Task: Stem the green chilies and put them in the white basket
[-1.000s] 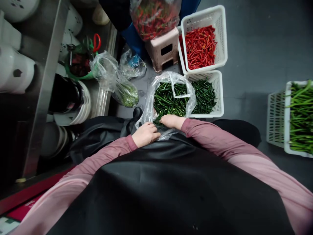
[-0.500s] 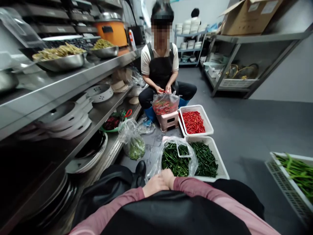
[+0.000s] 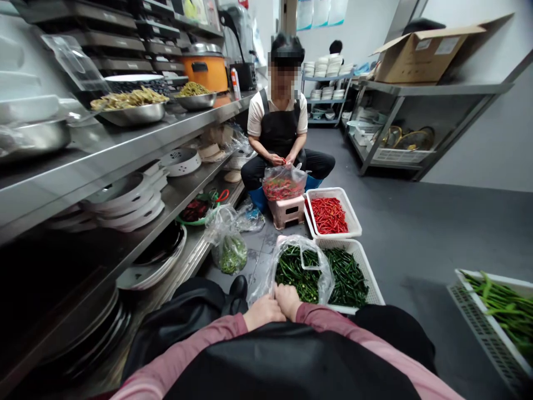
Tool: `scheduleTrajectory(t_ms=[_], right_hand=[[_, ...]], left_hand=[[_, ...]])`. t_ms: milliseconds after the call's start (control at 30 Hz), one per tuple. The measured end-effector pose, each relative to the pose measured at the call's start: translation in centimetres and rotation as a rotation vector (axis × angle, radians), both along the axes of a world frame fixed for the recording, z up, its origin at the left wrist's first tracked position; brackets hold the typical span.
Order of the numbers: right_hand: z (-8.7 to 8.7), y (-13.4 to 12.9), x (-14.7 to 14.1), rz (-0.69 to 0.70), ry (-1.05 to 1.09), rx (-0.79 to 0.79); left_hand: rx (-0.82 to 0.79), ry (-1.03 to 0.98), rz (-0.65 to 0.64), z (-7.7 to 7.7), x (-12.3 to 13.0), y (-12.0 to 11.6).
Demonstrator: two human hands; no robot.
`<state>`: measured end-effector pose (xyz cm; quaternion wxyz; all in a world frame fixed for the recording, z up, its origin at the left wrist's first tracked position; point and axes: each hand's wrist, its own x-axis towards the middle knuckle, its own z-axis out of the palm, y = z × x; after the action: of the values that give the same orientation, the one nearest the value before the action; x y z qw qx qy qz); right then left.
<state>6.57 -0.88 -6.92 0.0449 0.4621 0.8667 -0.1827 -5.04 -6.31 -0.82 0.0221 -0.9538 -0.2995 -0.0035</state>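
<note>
My left hand [image 3: 263, 313] and my right hand [image 3: 288, 301] are together just in front of my black apron, at the near edge of a clear plastic bag [image 3: 266, 280]. Both are closed with curled fingers, and whatever is between them is hidden. Inside the open bag lie green chili peppers [image 3: 295, 275], some with pale stem ends. Right behind and beside it, a white plastic basket [image 3: 372, 272] holds more dark green chili peppers [image 3: 346, 275].
Opposite me a co-worker [image 3: 283, 119] sits handling red chilies over a bag on a pink stool [image 3: 287, 211]. Red chilies fill a white basket [image 3: 353, 219]. Steel shelves [image 3: 175, 130] with pans line the left. A crate of green vegetables [image 3: 478, 303] stands right.
The view has tilted up slightly, so the scene sits a little lower. My right hand has shifted slightly; both hands stay closed and together by the bag.
</note>
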Motion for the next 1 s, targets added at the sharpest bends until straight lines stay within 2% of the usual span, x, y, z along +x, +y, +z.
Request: scheduleTrajectory(t_ms=[100, 200, 267, 333, 467, 567, 633, 700, 767, 867, 900, 1000], right_hand=[[2.1, -0.3, 1.0, 0.000, -0.062, 0.012], [3.9, -0.1, 2.1, -0.011, -0.144, -0.002], [4.4, 0.7, 3.0, -0.032, -0.197, 0.020], [4.4, 1.6, 4.2, -0.115, -0.176, 0.024], [4.8, 3.0, 6.4, -0.169, 0.018, -0.064], [5.4, 3.5, 7.5, -0.160, 0.296, -0.188], [6.0, 3.7, 8.0, -0.202, 0.470, -0.316], [6.9, 4.0, 8.4, -0.284, 0.627, -0.487], [8.2, 4.1, 8.8, -0.361, 0.776, -0.658], [10.4, 3.8, 9.3, -0.372, 0.934, -0.840], [10.9, 3.5, 9.4, -0.344, 0.965, -0.894], [11.4, 2.7, 9.6, -0.262, 1.034, -1.096]], left_hand=[[-0.150, -0.053, 0.012, 0.6, -0.6, -1.2], [-0.225, -0.104, 0.084, 1.9, -1.1, -2.4], [-0.257, -0.092, 0.121, 2.3, -1.4, -2.8], [-0.308, -0.084, 0.129, 2.4, -1.6, -3.0], [-0.416, -0.052, 0.125, 2.3, -1.4, -3.1], [-0.468, -0.090, 0.135, 2.7, -1.0, -2.4], [-0.473, -0.179, 0.198, 3.3, -0.6, -1.5], [-0.455, -0.298, 0.314, 3.9, -0.1, -0.2], [-0.422, -0.445, 0.489, 4.5, 0.6, 1.3], [-0.409, -0.685, 0.699, 4.7, 2.1, 3.4], [-0.436, -0.745, 0.693, 4.6, 2.6, 4.0], [-0.554, -0.822, 0.512, 3.9, 3.7, 5.6]])
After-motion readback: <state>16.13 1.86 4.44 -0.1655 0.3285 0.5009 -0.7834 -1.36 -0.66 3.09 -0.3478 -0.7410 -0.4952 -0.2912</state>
